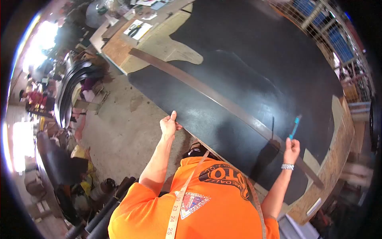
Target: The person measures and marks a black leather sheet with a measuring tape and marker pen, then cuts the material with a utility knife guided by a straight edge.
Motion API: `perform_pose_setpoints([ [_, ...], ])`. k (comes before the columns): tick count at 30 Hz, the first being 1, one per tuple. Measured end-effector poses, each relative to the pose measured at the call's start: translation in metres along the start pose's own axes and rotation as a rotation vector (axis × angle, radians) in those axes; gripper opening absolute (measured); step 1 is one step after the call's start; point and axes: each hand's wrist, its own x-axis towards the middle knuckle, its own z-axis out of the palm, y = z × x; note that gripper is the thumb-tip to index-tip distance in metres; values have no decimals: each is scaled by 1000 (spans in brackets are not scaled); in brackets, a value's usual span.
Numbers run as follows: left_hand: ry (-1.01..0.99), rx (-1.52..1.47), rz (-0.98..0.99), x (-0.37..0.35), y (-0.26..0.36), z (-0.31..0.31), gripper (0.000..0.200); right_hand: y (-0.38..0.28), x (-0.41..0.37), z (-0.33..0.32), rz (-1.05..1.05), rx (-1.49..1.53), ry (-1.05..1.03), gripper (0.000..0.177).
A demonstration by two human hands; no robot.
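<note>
A large black leather hide [199, 107] lies spread over the work table. My left hand [168, 126] is at the hide's near edge, fingers curled around it and thumb pointing up. Between the fingers of my right hand [292, 150] is a slim teal pen-like tool [294, 128], raised above the hide with its tip pointing away from me; its tip is blurred. A long flat metal straightedge [215, 95] runs diagonally across the hide, passing close beside my right hand in this view.
The table's wooden top [332, 175] shows at the right. Pliers on white paper [137, 30] rest at the far left end. A wire rack with blue bins [340, 44] stands beyond. Dark rolls [109, 211] and draped black pieces [73, 91] are on the left. A tape measure [175, 211] hangs around my neck.
</note>
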Motion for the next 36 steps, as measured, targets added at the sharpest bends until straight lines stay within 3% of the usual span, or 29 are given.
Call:
perform_pose_setpoints([
  [3, -52, -20, 42, 8, -16, -6, 44, 2, -57, -81, 197, -127, 205, 18],
  [6, 2, 92, 73, 5, -9, -13, 42, -8, -118, -125, 397, 164, 433, 14],
  [7, 20, 61, 15, -1, 2, -10, 37, -40, -134, -129, 477, 210, 476, 16],
  [8, 57, 116, 15, -15, 14, -2, 38, -20, -154, -156, 498, 238, 496, 17],
  [9, -39, 21, 21, 9, -11, -14, 37, -37, -169, -163, 524, 223, 666, 19],
  [11, -113, 51, 25, 22, -22, -18, 50, -38, -197, -199, 503, 55, 789, 21],
  [14, -147, 80, 38, 8, -29, -17, 49, -31, -211, -243, 478, -137, 926, 19],
  [19, -289, 49, 19, -54, -64, 7, 43, 58, -202, -295, 485, -321, 1034, 18],
  [20, -281, 70, 59, -67, -66, 15, 39, 94, -199, -306, 463, -533, 1011, 19],
  [23, -166, 131, 81, -40, -71, 19, 38, 163, -179, -320, 220, -692, 905, 30],
  [24, -135, 157, 77, -41, -69, 22, 38, 169, -170, -326, 365, -671, 821, 39],
  [31, -97, 118, -34, -26, -64, 16, 47, 237, -108, -353, 632, -962, 563, 44],
  [33, -86, 51, -66, -23, -61, 12, 55, 288, -110, -368, 574, -1185, 371, 40],
  [34, -114, 106, -54, -40, -52, 13, 50, 267, -123, -357, 296, -1376, 428, 28],
  [35, -77, 28, 18, -45, -46, 8, 34, 267, -116, -365, 572, -1237, -44, 24],
  [36, -74, -58, 8, -46, -35, 8, 19, 261, -133, -357, 542, -1109, 174, 31],
])
